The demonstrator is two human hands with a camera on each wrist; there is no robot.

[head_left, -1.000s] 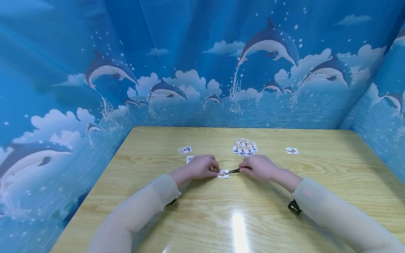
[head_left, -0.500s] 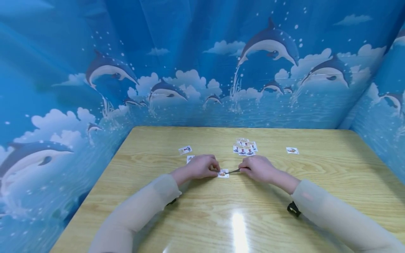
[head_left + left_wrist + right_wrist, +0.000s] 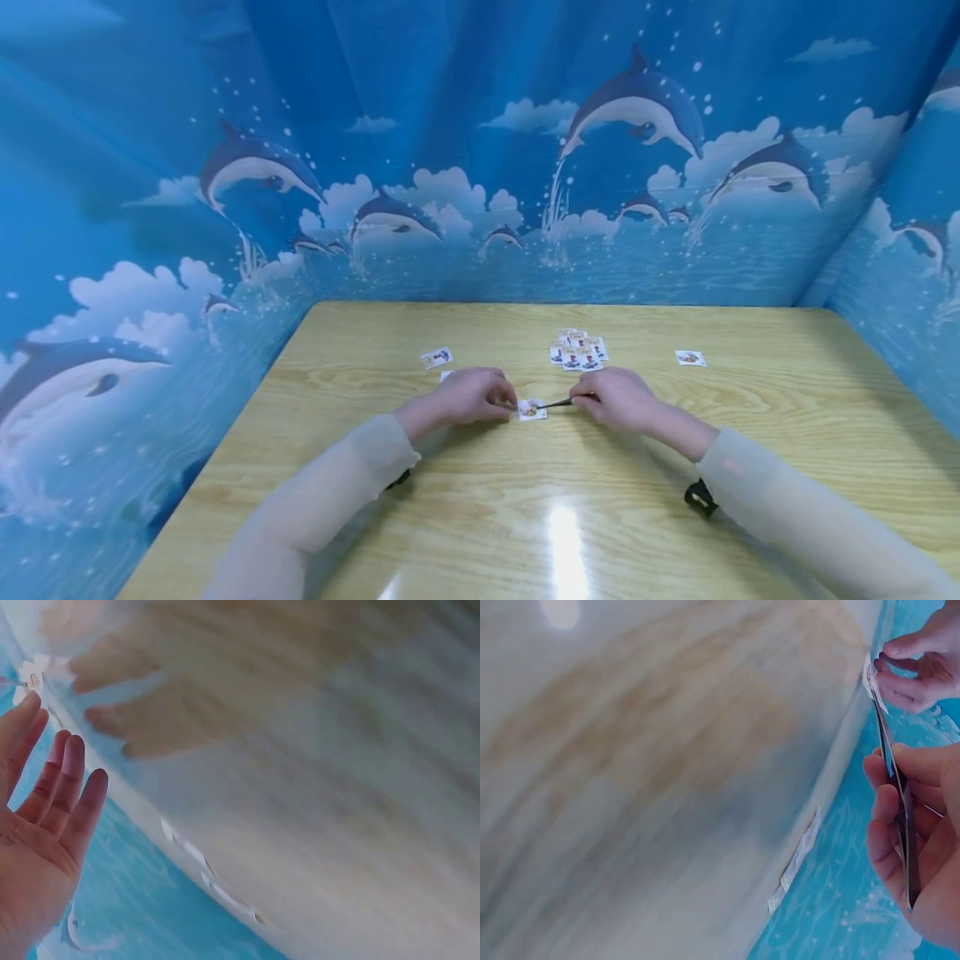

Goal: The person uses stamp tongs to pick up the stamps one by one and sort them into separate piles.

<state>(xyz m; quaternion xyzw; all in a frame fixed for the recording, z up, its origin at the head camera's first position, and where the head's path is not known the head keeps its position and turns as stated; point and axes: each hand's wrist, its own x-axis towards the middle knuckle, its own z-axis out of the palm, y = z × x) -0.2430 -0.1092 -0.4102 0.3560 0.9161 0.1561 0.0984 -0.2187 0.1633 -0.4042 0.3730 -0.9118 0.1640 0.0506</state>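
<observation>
A small white picture card (image 3: 532, 409) lies at the middle of the table between both hands. My right hand (image 3: 615, 400) grips dark metal tweezers (image 3: 901, 817), and their tips meet the card's picture in the head view. My left hand (image 3: 480, 395) is just left of the card, with a narrow gap between its fingertips and the card's edge. In the left wrist view, the fingers (image 3: 64, 784) of that hand are loosely extended, and nothing shows in the palm.
Several overlapping picture cards (image 3: 579, 350) lie beyond my right hand. A single card (image 3: 691, 358) is to the right. At the left lies another card (image 3: 437, 358), with one more (image 3: 445, 376) partly hidden behind my left hand. Dolphin-printed curtains surround the wooden table (image 3: 480, 517).
The card at the tweezers has shifted slightly right, away from my left fingertips, which have drawn a little left. The right hand still holds the tweezers at the card.
</observation>
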